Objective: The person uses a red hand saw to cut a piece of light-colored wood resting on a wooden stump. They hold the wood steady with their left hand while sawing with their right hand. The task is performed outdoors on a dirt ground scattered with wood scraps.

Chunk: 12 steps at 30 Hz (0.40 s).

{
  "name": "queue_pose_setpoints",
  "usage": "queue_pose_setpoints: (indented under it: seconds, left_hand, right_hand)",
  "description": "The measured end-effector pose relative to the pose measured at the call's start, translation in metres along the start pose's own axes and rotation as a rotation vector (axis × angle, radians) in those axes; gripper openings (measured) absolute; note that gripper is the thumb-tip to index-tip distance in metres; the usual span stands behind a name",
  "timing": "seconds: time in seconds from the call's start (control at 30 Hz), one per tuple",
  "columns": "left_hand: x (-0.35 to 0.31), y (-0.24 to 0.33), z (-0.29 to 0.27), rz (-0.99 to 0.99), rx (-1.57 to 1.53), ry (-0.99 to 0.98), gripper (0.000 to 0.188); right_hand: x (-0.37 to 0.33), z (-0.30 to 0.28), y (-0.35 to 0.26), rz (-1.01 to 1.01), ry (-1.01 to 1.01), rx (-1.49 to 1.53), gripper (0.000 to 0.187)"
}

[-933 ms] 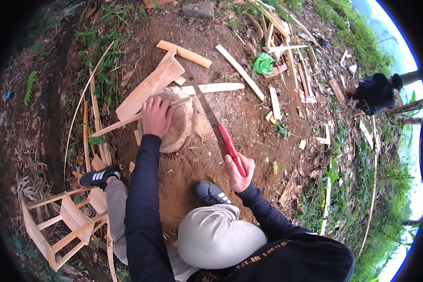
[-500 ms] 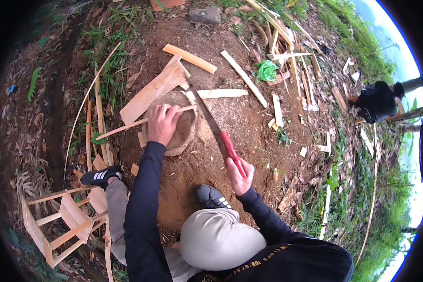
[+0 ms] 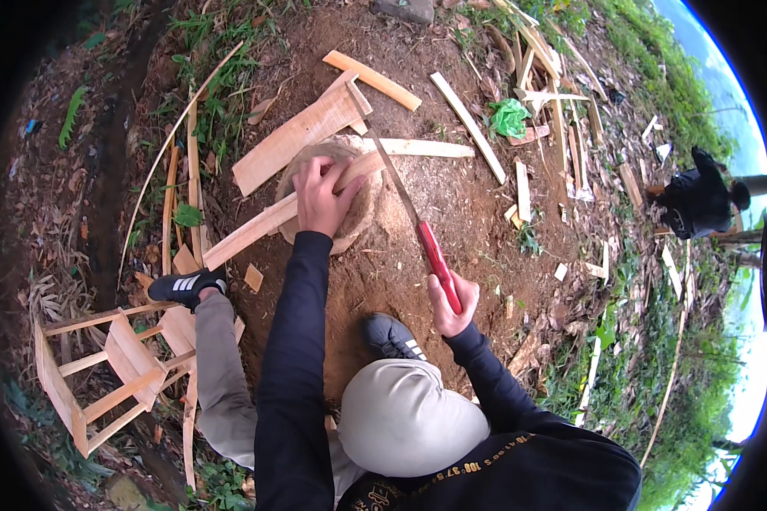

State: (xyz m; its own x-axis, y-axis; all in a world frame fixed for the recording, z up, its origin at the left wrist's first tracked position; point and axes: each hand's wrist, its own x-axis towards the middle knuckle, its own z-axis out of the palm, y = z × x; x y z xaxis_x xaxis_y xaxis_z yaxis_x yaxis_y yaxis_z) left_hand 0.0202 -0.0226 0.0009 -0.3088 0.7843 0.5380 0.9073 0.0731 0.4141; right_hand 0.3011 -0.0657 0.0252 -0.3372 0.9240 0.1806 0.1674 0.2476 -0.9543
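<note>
My left hand [image 3: 320, 196] wraps over a wooden strip [image 3: 251, 230] that lies across the top of a round tree stump [image 3: 362, 217]. The strip's broad face shows, and its near-left end sticks out past the stump. In my right hand [image 3: 453, 304] is the red handle of a handsaw [image 3: 431, 251]. The saw's long blade slants up and away to the left, passing close by the strip's right end; whether it touches the wood I cannot tell. A wide plank [image 3: 294, 140] rests against the stump's far left side.
Cut wood strips [image 3: 469, 128] lie on the dirt beyond the stump, with a wood pile [image 3: 562, 128] and a green plastic bag [image 3: 509, 118] at the far right. A small wooden frame [image 3: 102, 366] stands at lower left. Another person [image 3: 699, 196] is at far right.
The strip under my left hand has turned, showing a wider face than before. My right hand and the saw have shifted slightly right in view, as the whole scene has.
</note>
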Motion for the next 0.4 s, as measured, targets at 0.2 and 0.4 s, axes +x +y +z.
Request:
queue_pose_setpoints:
  seconds: [0.2,0.4]
  left_hand:
    - [-0.001,0.0,0.004,-0.021,0.007,-0.004,0.038]
    - [-0.001,-0.005,0.006,-0.033,0.008,-0.012,0.041]
  right_hand:
    - [0.011,0.006,0.005,-0.064,-0.012,-0.067,0.023]
    - [0.006,0.007,0.01,-0.155,-0.01,-0.158,0.018]
